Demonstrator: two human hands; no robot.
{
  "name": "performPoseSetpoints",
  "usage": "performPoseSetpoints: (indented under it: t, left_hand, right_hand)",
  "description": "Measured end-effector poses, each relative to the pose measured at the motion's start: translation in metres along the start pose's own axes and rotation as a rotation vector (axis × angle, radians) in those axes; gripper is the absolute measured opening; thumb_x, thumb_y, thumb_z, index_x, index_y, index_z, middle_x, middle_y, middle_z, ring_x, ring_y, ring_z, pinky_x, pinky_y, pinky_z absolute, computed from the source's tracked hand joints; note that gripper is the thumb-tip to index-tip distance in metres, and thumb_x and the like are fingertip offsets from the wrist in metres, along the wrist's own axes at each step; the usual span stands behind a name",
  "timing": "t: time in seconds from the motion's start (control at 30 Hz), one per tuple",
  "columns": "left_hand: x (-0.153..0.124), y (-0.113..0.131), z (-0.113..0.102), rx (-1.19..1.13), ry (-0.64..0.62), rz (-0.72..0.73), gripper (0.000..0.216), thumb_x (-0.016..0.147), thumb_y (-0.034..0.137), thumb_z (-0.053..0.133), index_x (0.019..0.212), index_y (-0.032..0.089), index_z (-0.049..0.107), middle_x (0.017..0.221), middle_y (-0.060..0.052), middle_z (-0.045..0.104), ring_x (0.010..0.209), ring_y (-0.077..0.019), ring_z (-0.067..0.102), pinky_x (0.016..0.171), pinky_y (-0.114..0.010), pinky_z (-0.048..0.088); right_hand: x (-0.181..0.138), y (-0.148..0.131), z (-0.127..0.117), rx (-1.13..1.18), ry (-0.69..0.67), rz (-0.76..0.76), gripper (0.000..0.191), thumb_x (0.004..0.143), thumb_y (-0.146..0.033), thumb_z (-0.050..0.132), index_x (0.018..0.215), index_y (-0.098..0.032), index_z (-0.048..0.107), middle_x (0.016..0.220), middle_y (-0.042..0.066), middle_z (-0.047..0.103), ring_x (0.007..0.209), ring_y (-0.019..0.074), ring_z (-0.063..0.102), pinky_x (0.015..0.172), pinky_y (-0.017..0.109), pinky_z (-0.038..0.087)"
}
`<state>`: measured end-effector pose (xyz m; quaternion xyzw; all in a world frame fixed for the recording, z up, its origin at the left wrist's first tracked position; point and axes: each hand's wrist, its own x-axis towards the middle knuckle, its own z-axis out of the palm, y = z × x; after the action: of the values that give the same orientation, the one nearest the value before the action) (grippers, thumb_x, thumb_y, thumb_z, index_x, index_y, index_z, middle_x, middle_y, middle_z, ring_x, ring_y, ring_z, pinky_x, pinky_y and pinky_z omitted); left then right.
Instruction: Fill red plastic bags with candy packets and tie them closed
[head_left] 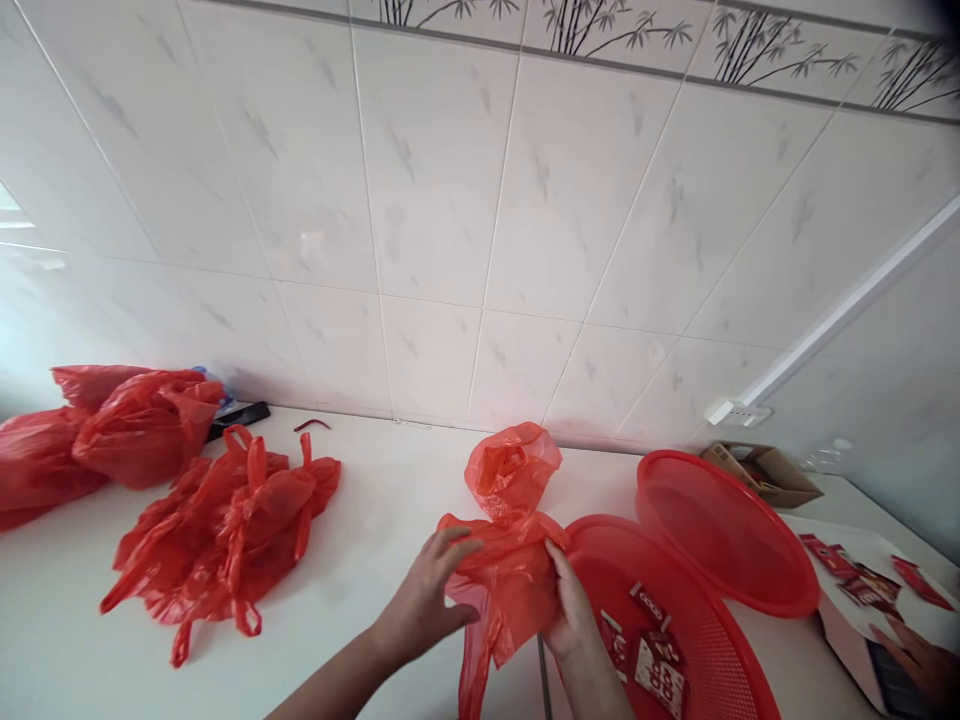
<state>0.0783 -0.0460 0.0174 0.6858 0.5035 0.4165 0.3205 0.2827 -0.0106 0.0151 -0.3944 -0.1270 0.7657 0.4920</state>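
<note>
A crumpled red plastic bag (517,580) is held up over the table in front of me. My right hand (571,612) grips its right side, thumb against the film. My left hand (429,596) is at the bag's left side with fingers and thumb apart; its fingertips are close to the film, and whether they touch it I cannot tell. Just behind lies another bunched piece of red plastic (514,465), perhaps part of the same bag. Beside my right forearm is a red plastic basket (720,620) with several small printed packets (660,675) in it.
Tied red bags (240,530) lie left, with fuller ones (142,425) behind and a black phone-like object (240,418). At right are a red round tray (727,530), a cardboard box (772,475) and red packets (855,575) near another person's hand (919,655). A tiled wall (435,240) rises behind.
</note>
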Motion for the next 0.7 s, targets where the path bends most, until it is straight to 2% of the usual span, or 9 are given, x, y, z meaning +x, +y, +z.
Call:
performPoseSetpoints:
  t: [0.07, 0.13, 0.2, 0.27, 0.37, 0.5, 0.53, 0.6, 0.7]
  left_hand:
    - [0.005, 0.007, 0.011, 0.015, -0.036, 0.027, 0.047, 0.062, 0.006, 0.062, 0.103, 0.026, 0.069, 0.119, -0.007, 0.063, 0.111, -0.0273, 0.055, 0.094, -0.041, 0.043]
    - [0.011, 0.01, 0.019, -0.012, 0.002, -0.089, 0.021, 0.068, 0.008, 0.054, 0.077, 0.021, 0.068, 0.087, -0.005, 0.068, 0.084, -0.0218, 0.061, 0.076, -0.033, 0.046]
    - [0.019, 0.009, 0.022, -0.068, 0.079, -0.241, 0.014, 0.071, 0.011, 0.049, 0.066, 0.02, 0.059, 0.067, 0.0, 0.062, 0.065, -0.0169, 0.056, 0.061, -0.027, 0.042]
    - [0.024, 0.006, 0.021, -0.201, 0.166, -0.379, 0.01, 0.071, 0.014, 0.048, 0.07, 0.02, 0.056, 0.065, 0.002, 0.06, 0.06, -0.0146, 0.053, 0.056, -0.025, 0.04]
    - [0.026, 0.003, 0.018, -0.453, 0.243, -0.574, 0.007, 0.068, 0.016, 0.053, 0.073, 0.02, 0.055, 0.063, 0.005, 0.058, 0.056, -0.0113, 0.051, 0.053, -0.022, 0.039]
    - [0.021, 0.004, 0.023, -0.653, 0.191, -0.665, 0.013, 0.065, 0.016, 0.06, 0.077, 0.02, 0.057, 0.065, 0.004, 0.061, 0.055, -0.0116, 0.055, 0.053, -0.023, 0.043]
    - [0.019, 0.004, 0.025, -0.71, 0.153, -0.678, 0.015, 0.064, 0.017, 0.062, 0.078, 0.019, 0.058, 0.067, 0.003, 0.062, 0.057, -0.0128, 0.057, 0.056, -0.025, 0.045]
    - [0.018, 0.0, 0.024, -0.811, 0.102, -0.707, 0.018, 0.061, 0.018, 0.068, 0.077, 0.018, 0.059, 0.067, 0.001, 0.064, 0.06, -0.0144, 0.06, 0.061, -0.029, 0.049]
    - [0.019, -0.012, 0.01, -0.892, 0.153, -0.739, 0.026, 0.059, 0.025, 0.075, 0.065, 0.018, 0.051, 0.06, 0.003, 0.06, 0.056, -0.0116, 0.057, 0.062, -0.027, 0.048]
  right_hand:
    - [-0.002, 0.001, 0.01, -0.001, -0.076, 0.029, 0.028, 0.078, -0.046, 0.066, 0.094, -0.023, 0.071, 0.101, 0.004, 0.075, 0.094, 0.0208, 0.069, 0.087, 0.035, 0.054]
    - [-0.004, 0.0, 0.015, 0.011, -0.197, 0.01, 0.036, 0.081, -0.048, 0.062, 0.107, -0.024, 0.067, 0.113, 0.006, 0.071, 0.104, 0.0215, 0.065, 0.091, 0.038, 0.051]
    - [-0.004, 0.001, 0.014, 0.002, -0.256, -0.057, 0.043, 0.082, -0.05, 0.06, 0.118, -0.027, 0.061, 0.122, 0.006, 0.066, 0.114, 0.0222, 0.06, 0.096, 0.04, 0.048]
    - [-0.004, 0.006, 0.006, -0.088, -0.199, -0.116, 0.047, 0.078, -0.048, 0.064, 0.121, -0.029, 0.059, 0.123, 0.006, 0.065, 0.116, 0.0232, 0.058, 0.098, 0.042, 0.046]
    - [-0.004, 0.023, -0.002, -0.389, -0.117, -0.104, 0.051, 0.071, -0.039, 0.07, 0.12, -0.029, 0.057, 0.119, 0.006, 0.065, 0.111, 0.0242, 0.058, 0.091, 0.04, 0.046]
    - [-0.005, 0.047, 0.008, -0.672, -0.27, -0.133, 0.054, 0.067, -0.036, 0.072, 0.118, -0.025, 0.058, 0.109, 0.005, 0.067, 0.1, 0.0231, 0.06, 0.081, 0.036, 0.047]
    - [-0.003, 0.05, 0.011, -0.729, -0.25, -0.168, 0.046, 0.067, -0.038, 0.072, 0.109, -0.022, 0.062, 0.1, 0.004, 0.068, 0.093, 0.022, 0.061, 0.078, 0.035, 0.047]
    - [0.004, 0.053, 0.012, -0.819, -0.123, -0.228, 0.028, 0.068, -0.041, 0.07, 0.084, -0.019, 0.063, 0.079, 0.002, 0.066, 0.074, 0.0182, 0.06, 0.067, 0.031, 0.046]
    - [0.017, 0.043, -0.004, -0.705, 0.117, -0.233, 0.027, 0.068, -0.045, 0.067, 0.066, -0.02, 0.056, 0.059, -0.003, 0.059, 0.056, 0.0137, 0.052, 0.053, 0.027, 0.04]
